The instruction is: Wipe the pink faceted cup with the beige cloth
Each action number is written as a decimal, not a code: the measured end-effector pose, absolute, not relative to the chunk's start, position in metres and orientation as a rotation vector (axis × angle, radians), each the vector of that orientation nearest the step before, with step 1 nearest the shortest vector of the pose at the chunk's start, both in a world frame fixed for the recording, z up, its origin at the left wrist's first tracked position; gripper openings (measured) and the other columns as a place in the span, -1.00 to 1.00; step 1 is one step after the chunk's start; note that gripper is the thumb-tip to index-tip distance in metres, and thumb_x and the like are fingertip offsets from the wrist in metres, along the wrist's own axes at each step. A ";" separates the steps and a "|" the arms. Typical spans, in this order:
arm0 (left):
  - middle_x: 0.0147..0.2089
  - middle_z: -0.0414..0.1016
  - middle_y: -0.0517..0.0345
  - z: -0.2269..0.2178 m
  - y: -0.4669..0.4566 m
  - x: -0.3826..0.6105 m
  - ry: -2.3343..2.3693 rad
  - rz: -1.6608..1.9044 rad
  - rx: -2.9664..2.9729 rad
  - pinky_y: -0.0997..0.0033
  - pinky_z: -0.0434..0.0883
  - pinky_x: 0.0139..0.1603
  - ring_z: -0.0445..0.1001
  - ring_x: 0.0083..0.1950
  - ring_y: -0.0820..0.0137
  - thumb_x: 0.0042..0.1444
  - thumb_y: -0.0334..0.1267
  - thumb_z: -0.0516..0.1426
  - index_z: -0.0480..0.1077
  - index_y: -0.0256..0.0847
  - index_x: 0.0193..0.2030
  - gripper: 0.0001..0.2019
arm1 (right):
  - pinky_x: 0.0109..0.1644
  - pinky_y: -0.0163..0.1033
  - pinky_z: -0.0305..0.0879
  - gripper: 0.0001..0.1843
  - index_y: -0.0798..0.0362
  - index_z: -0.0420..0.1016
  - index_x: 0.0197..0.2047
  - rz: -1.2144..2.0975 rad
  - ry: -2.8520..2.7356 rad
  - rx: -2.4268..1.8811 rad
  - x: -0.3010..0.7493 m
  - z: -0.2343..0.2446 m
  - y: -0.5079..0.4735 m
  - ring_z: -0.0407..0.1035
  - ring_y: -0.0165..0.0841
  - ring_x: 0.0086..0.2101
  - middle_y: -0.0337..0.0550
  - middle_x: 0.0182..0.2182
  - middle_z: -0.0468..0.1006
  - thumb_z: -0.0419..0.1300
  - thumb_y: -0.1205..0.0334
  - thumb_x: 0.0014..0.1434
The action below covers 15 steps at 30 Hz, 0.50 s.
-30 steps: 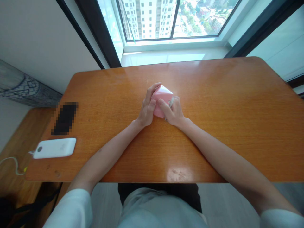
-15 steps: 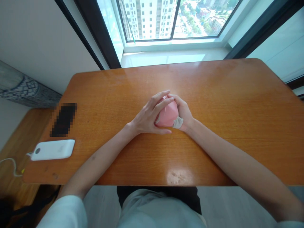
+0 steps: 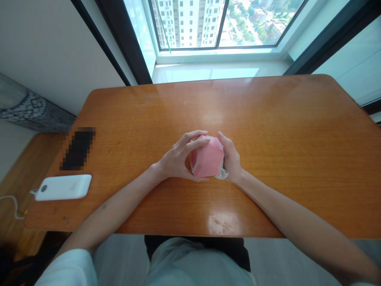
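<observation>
A small pink bundle [image 3: 207, 161], soft-looking with a grey-white edge showing at its lower right, is held just above the orange wooden table [image 3: 268, 127]. My left hand [image 3: 175, 159] curls round its left side, fingers over the top and thumb under it. From the right, my right hand [image 3: 230, 159] grips the bundle with the thumb on top. Both hands are closed on it near the table's middle, a little toward me.
A white power bank [image 3: 64, 187] with a cable lies at the table's left front corner, beside a dark blurred rectangle [image 3: 77, 148]. A lower wooden surface [image 3: 18, 178] adjoins on the left. Beyond the far edge is a window sill [image 3: 208, 71].
The pink bundle and both hands have come closer to me. It went from a pointed, peaked shape to a compact rounded one, my left fingers now wrapped over its top.
</observation>
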<state>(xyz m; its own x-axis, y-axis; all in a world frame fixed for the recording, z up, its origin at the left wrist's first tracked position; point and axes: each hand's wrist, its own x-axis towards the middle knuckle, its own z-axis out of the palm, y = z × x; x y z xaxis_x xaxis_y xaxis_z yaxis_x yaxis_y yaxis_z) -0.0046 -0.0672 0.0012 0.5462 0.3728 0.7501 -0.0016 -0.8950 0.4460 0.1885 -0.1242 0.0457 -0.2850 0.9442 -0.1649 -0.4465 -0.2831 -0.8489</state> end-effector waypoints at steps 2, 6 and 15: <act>0.47 0.43 -0.23 0.000 -0.072 -0.001 0.334 1.320 2.237 -0.06 0.67 0.31 0.56 0.43 -0.06 -0.19 0.38 0.60 0.15 0.04 0.66 0.34 | -0.44 -0.20 0.34 -0.28 -0.05 0.56 -0.22 1.607 -0.970 -0.892 0.189 0.038 -0.131 0.36 -0.31 -0.49 -0.18 -0.46 0.53 0.19 -0.61 0.30; 0.28 0.57 -0.08 0.003 -0.087 0.004 0.424 1.227 2.001 0.14 0.67 0.03 0.67 0.07 0.16 -0.23 0.35 0.61 0.20 0.02 0.61 0.30 | -0.43 -0.20 0.17 -0.34 -0.03 0.51 -0.37 1.285 -1.391 -0.815 0.195 0.026 -0.140 0.24 -0.36 -0.51 -0.23 -0.54 0.42 0.23 -0.48 0.38; 0.49 0.44 -0.19 0.005 -0.082 -0.008 0.441 0.988 2.089 -0.11 0.65 0.31 0.60 0.36 -0.08 -0.11 0.38 0.57 0.02 0.11 0.73 0.37 | -0.49 -0.25 0.15 -0.29 0.00 0.54 -0.39 1.470 -1.077 -0.941 0.196 0.023 -0.141 0.21 -0.40 -0.55 -0.23 -0.56 0.42 0.23 -0.53 0.34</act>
<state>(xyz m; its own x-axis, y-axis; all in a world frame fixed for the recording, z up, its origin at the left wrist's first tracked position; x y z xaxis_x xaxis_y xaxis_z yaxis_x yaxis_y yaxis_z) -0.0080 -0.0817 0.0055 0.6396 0.5815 0.5027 -0.0145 -0.6448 0.7642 0.1958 -0.1407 0.0233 -0.1543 0.9879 -0.0148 -0.2835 -0.0586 -0.9572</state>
